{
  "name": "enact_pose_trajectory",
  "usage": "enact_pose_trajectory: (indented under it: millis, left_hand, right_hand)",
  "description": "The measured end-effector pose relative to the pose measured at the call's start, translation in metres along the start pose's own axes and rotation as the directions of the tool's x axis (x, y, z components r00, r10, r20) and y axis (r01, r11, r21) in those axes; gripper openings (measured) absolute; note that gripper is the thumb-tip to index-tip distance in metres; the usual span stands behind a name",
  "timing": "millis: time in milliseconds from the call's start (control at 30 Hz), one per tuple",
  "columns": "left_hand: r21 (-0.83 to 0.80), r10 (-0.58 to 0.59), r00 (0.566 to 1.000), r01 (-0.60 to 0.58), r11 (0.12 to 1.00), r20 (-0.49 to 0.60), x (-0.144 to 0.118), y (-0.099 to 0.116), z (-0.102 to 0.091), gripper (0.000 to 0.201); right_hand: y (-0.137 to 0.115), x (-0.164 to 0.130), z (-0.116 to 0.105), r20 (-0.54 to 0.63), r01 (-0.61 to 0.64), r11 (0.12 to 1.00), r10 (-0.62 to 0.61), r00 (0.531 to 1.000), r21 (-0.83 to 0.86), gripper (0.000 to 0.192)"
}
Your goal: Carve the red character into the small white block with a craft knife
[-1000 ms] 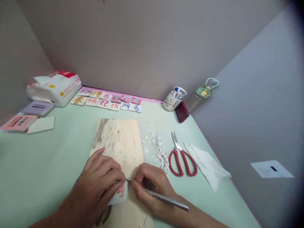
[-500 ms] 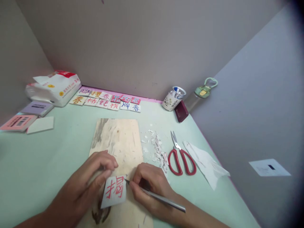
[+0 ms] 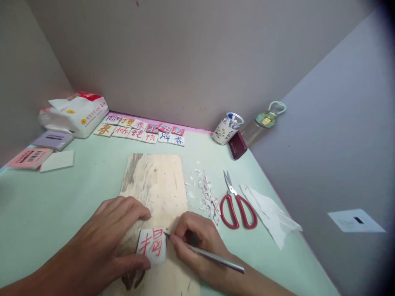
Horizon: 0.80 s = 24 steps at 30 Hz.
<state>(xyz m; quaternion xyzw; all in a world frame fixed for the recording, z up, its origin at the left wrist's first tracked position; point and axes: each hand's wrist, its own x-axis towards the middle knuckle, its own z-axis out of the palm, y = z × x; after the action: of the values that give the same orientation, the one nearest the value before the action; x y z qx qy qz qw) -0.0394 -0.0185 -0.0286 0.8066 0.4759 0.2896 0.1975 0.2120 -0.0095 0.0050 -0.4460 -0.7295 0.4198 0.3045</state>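
Note:
A small white tile with a red character (image 3: 152,245) lies on a pale wooden board (image 3: 156,185) in front of me. My left hand (image 3: 108,238) rests on the board and pinches the tile's left edge between thumb and fingers. My right hand (image 3: 197,242) holds a thin metal carving knife (image 3: 212,257) like a pen, its tip touching the tile's right edge.
White shavings (image 3: 206,195) and red-handled scissors (image 3: 236,205) lie right of the board, then a crumpled tissue (image 3: 271,213). Several lettered tiles (image 3: 142,131) line the back wall. A tissue pack (image 3: 74,113), flat packets (image 3: 40,150), a tin (image 3: 227,128) and a bottle (image 3: 262,121) stand around.
My left hand has lifted off the tile, uncovered the red character and shifted to the tile's left edge. The tile has turned flatter on the board. The knife tip stays at its right edge.

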Motion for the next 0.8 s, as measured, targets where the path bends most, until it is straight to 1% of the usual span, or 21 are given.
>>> enact_pose_trajectory:
  millis: [67,133,267,367,467,600,700,800]
  left_hand:
    - [0.028,0.001,0.999,-0.003,1.0,0.045,-0.001,0.005,-0.002,0.042]
    - [0.013,-0.001,0.996,0.0,1.0,0.093,-0.001,0.009,-0.003,0.036]
    - [-0.009,-0.03,0.991,0.031,0.999,0.129,0.0,0.011,-0.001,0.031]
    - [-0.009,-0.041,0.989,0.043,0.999,0.145,0.0,0.011,0.0,0.03]
    - [-0.011,-0.018,0.991,0.02,1.0,0.136,0.0,0.012,0.0,0.027]
    - [-0.02,-0.009,0.99,0.012,1.0,0.138,0.002,0.014,-0.001,0.023]
    - [-0.037,-0.019,0.987,0.026,0.999,0.161,0.003,0.016,-0.001,0.023]
    - [-0.044,-0.038,0.979,0.047,0.998,0.199,0.004,0.018,-0.002,0.027]
  right_hand:
    - [0.0,0.0,0.0,-0.012,-0.047,0.998,0.047,0.999,0.035,0.021]
    - [-0.002,0.0,0.0,-0.025,-0.1,0.992,0.103,0.994,0.075,0.021]
    - [-0.008,0.001,-0.002,-0.025,-0.172,0.972,0.178,0.984,0.163,0.023]
    - [-0.011,0.002,-0.003,-0.013,-0.181,0.96,0.188,0.982,0.213,0.021]
    - [-0.012,0.002,-0.004,0.01,-0.187,0.952,0.19,0.982,0.244,0.021]
    - [-0.01,0.002,-0.003,0.008,-0.195,0.936,0.201,0.98,0.294,0.023]
    - [-0.007,0.003,-0.003,0.01,-0.195,0.92,0.204,0.979,0.339,0.024]
    - [-0.004,0.005,-0.004,0.004,-0.227,0.886,0.247,0.969,0.405,0.026]
